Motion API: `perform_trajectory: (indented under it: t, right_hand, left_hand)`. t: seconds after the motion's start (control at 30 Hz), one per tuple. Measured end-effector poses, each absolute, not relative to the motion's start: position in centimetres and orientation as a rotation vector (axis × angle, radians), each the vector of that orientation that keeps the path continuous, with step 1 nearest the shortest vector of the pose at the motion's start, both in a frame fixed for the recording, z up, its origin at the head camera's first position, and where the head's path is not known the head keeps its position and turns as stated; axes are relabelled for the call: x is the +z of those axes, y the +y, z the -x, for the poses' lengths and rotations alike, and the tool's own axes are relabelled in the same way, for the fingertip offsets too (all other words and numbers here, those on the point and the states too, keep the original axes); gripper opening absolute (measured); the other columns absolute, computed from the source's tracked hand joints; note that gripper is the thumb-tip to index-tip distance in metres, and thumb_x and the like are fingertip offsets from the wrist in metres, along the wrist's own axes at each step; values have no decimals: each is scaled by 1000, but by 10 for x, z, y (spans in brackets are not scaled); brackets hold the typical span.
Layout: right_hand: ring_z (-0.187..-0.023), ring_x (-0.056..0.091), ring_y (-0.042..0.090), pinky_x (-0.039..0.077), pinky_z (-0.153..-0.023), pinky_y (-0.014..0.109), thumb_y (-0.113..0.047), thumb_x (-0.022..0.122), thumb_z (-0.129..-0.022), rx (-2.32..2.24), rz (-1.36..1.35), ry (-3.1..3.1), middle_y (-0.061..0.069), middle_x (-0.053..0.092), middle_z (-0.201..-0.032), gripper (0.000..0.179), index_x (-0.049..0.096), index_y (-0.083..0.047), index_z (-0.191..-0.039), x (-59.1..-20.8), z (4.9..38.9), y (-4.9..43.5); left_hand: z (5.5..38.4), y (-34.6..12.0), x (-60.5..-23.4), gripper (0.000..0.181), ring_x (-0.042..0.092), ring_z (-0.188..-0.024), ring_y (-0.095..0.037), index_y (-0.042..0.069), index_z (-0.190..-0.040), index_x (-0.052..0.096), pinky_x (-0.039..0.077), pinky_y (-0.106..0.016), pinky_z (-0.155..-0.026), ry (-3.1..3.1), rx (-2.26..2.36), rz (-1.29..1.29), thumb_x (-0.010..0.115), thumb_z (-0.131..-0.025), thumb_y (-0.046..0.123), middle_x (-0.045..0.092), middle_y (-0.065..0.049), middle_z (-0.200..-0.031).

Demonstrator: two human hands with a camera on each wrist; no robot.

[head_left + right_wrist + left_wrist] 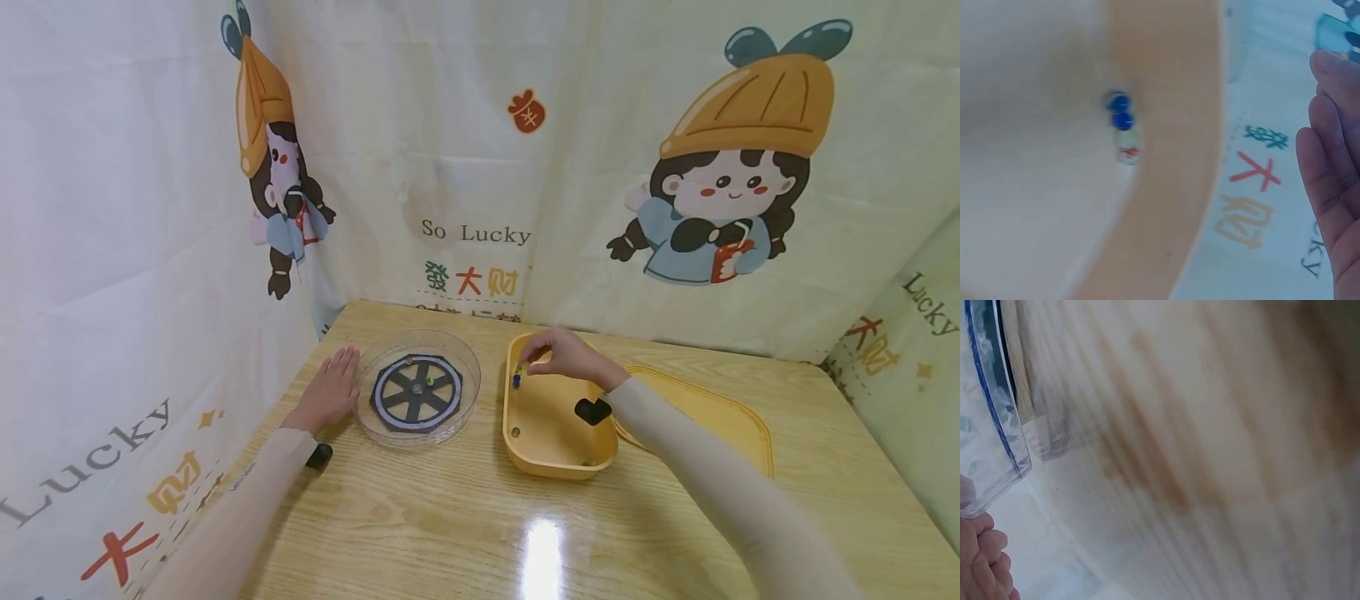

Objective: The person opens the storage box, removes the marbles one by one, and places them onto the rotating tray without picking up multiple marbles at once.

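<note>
My left hand (330, 390) lies with its fingers extended against the left side of a clear round dish (471, 400). In the left wrist view, curved fingers (985, 565) show below the clear dish wall (1007, 481). A black spoked wheel with a pale ring (417, 390) lies in the dish, with a green marble (431, 381) among its spokes. Over the yellow bin (562, 471) hovers my right hand (566, 354), fingers bent downward. Blue marbles (1121, 111) and a clear marble with red (1127, 151) sit by the bin's wall, apart from the fingers. Nothing shows between those fingers.
More small marbles lie in the bin, one near its front left (515, 432) and another near its front right (588, 463). A flat yellow lid or tray (720, 408) lies right of the bin, partly behind the right sleeve. Printed curtains (465, 167) hang around the wooden table (420, 517).
</note>
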State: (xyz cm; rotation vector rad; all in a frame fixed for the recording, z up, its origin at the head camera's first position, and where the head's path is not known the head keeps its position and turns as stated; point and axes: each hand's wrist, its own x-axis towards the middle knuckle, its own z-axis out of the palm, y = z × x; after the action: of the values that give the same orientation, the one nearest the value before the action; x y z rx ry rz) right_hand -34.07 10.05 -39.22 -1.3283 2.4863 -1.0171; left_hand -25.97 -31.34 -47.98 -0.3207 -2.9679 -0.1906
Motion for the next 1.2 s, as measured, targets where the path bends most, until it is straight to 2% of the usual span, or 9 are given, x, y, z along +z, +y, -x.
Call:
perform_trajectory:
  t: [0.13, 0.23, 0.4, 0.5, 0.7, 0.83, 1.0, 1.2]
  right_hand:
    - [-87, 66, 22, 56, -80, 29, -2, 72, -79, -1070, 1308, 2528, 11, 70, -96, 14, 73, -2, -93, -383, 341, 95]
    - [-87, 66, 21, 56, -81, 34, 0, 72, -78, -1124, 1307, 2535, 12, 71, -97, 14, 74, -4, -92, -377, 341, 88]
    - [-88, 66, 23, 53, -84, 48, -1, 72, -78, -1221, 1327, 2493, 13, 70, -97, 13, 73, -4, -91, -371, 342, 69]
    - [-89, 65, 23, 53, -86, 49, -3, 72, -79, -1247, 1318, 2469, 12, 69, -97, 13, 73, -4, -92, -370, 343, 55]
    - [-89, 66, 19, 55, -85, 36, -9, 72, -81, -1202, 1286, 2495, 9, 70, -97, 14, 73, -6, -94, -372, 349, 25]
    - [-87, 67, 18, 55, -82, 29, -6, 71, -81, -1196, 1274, 2466, 10, 71, -98, 15, 73, -4, -95, -376, 354, 3]
    - [-84, 67, 18, 56, -79, 25, -3, 71, -80, -1200, 1246, 2388, 15, 71, -100, 16, 72, -1, -96, -384, 355, -24]
    - [-84, 68, 15, 55, -79, 20, -3, 70, -81, -1157, 1265, 2302, 14, 71, -101, 16, 72, 0, -97, -398, 350, -58]
  left_hand:
    - [259, -314, -480, 56, 21, -140, -46, -16, -141, 24, 18, -56, -114, -2970, -205, 317, 38, -94, 11, 24, -32, -149]
    - [259, -315, -481, 57, 20, -140, -46, -16, -141, 23, 17, -56, -115, -2974, -218, 313, 38, -94, 11, 23, -32, -150]
    - [258, -316, -482, 57, 20, -140, -46, -16, -141, 23, 17, -56, -115, -2971, -214, 310, 39, -94, 11, 24, -32, -149]
    - [258, -316, -482, 57, 20, -140, -46, -16, -141, 23, 17, -56, -115, -2974, -223, 306, 39, -94, 12, 24, -31, -149]
    - [260, -316, -484, 58, 18, -141, -45, -15, -142, 22, 15, -55, -115, -2987, -244, 305, 37, -94, 13, 23, -31, -150]
    - [261, -316, -485, 58, 17, -141, -45, -15, -143, 21, 14, -55, -116, -2997, -258, 302, 37, -94, 13, 22, -30, -151]
    - [262, -316, -485, 59, 16, -141, -45, -15, -143, 20, 13, -55, -116, -3002, -236, 306, 36, -94, 13, 20, -30, -151]
    - [263, -316, -485, 59, 17, -141, -45, -14, -143, 21, 14, -55, -116, -2996, -234, 309, 37, -94, 14, 21, -30, -151]
